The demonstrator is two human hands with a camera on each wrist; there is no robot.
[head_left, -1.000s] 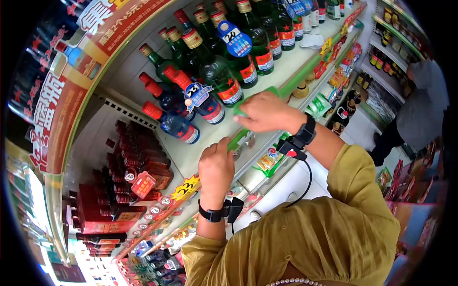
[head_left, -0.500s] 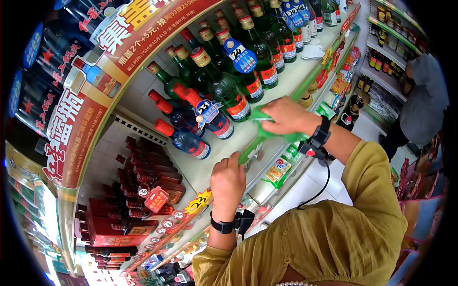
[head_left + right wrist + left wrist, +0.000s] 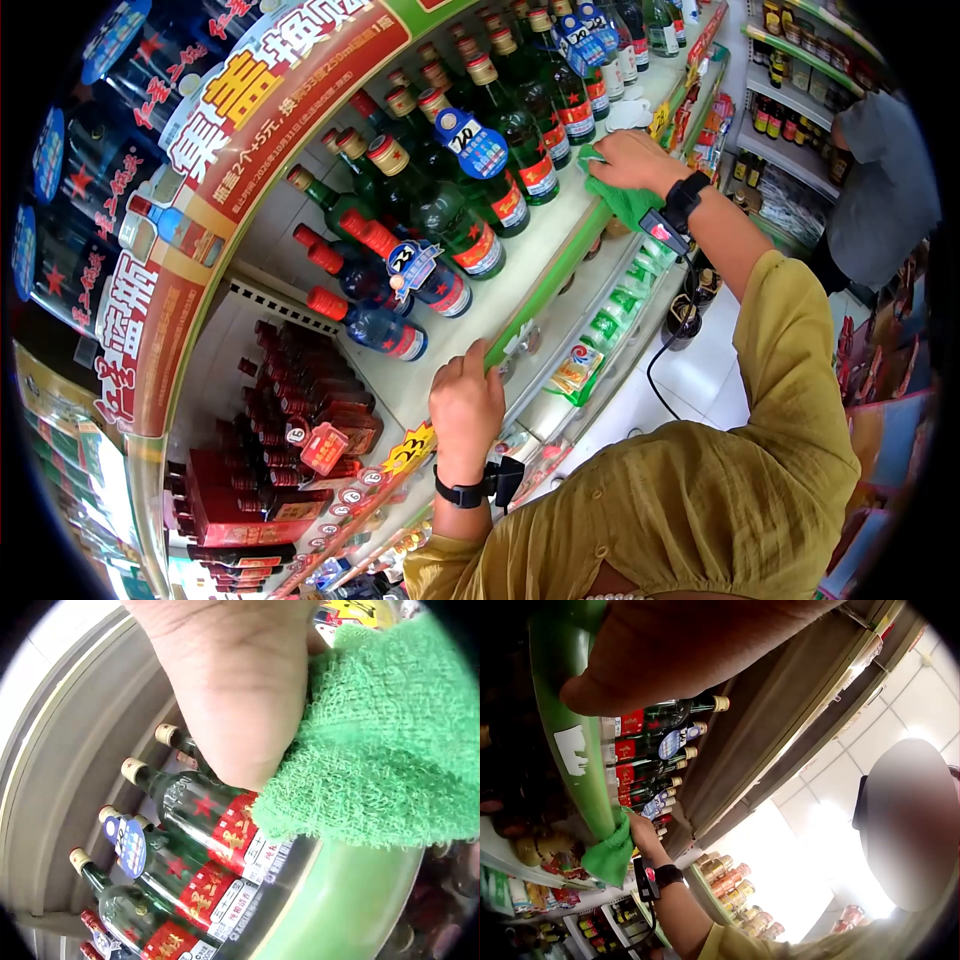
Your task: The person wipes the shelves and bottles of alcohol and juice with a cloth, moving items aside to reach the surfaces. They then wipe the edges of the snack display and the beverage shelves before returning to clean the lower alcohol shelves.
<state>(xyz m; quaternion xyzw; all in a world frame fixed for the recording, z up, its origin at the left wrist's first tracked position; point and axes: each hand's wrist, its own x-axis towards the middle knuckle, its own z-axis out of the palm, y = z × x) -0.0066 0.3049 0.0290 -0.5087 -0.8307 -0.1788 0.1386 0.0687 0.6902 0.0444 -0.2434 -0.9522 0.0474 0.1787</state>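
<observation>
My right hand (image 3: 637,165) holds a green terry cloth (image 3: 622,203) against the front edge of the bottle shelf, with part of the cloth hanging over the green edge strip (image 3: 560,270). In the right wrist view the thumb presses along the cloth (image 3: 382,742), close beside green glass liquor bottles (image 3: 217,825) with red labels. My left hand (image 3: 466,405) rests at the same shelf edge, farther left, its thumb touching the green strip (image 3: 574,742) in the left wrist view. No loose thing shows in it.
Blue bottles (image 3: 385,325) with red caps stand at the shelf's left end, under a curved promotional sign (image 3: 260,110). Dark red bottles (image 3: 290,400) fill the section left of them. Packaged goods (image 3: 610,320) line the shelf below. A person in grey (image 3: 885,190) stands at the right.
The right hand has moved along the shelf edge to the right with the green cloth, away from the left hand. The left hand has stayed at the edge.
</observation>
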